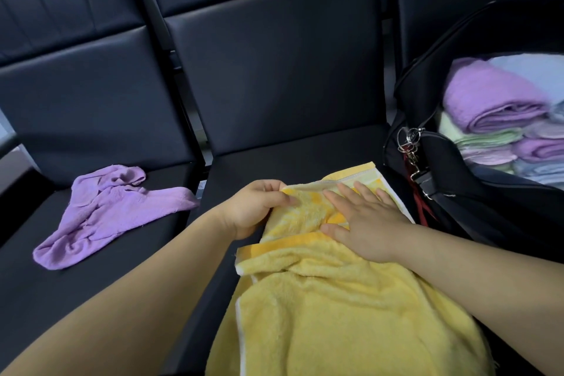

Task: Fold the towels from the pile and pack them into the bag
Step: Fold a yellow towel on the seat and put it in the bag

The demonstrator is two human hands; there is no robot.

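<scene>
While our left hand [256,207] pinches the far edge of the towel [335,299] and our right hand [366,223] presses flat on it, the towel runs lengthwise from us across the seat [290,156] — the bag [476,201] stands just right, nearer our right hand.

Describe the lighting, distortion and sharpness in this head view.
Head view: dim, even light, a soft sheen on the black seats; the wide lens bows the seat edges and swells the forearms near the bottom; the yellow towel, left hand and right hand look sharp, without motion blur.
</scene>
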